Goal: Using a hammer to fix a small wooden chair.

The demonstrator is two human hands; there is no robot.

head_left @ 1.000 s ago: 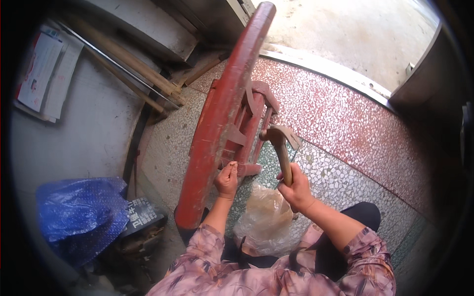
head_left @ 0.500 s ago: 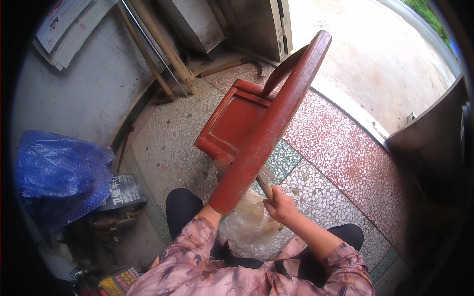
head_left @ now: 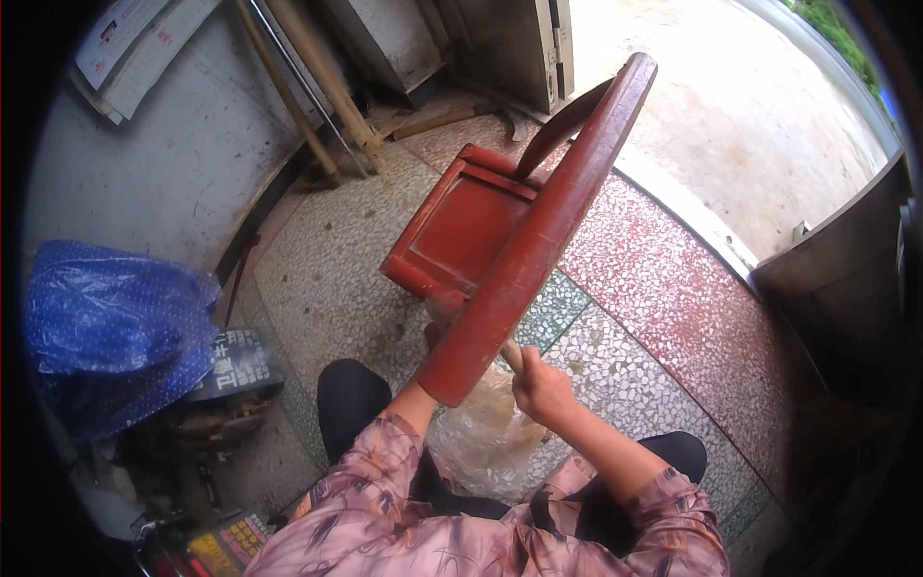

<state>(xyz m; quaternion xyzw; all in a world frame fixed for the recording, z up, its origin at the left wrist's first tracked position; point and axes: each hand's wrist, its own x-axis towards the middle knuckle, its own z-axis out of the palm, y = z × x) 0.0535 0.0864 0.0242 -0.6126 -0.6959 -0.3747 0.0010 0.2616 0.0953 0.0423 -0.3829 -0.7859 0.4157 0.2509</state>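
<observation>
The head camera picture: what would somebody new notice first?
The red wooden chair stands out most, its long thick rail slanting across the middle. Just right of the rail's lower part, the right hand grips a wooden handle, whose far end is hidden behind the rail. The bright blue plastic sheet shines at the left.

Wht txt (head_left: 236, 362) on dk box (head_left: 260, 377)

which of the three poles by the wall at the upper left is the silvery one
The slim rod in the middle: it looks silvery, while the thin pole on its left and the thicker pole on its right look brown.
</observation>
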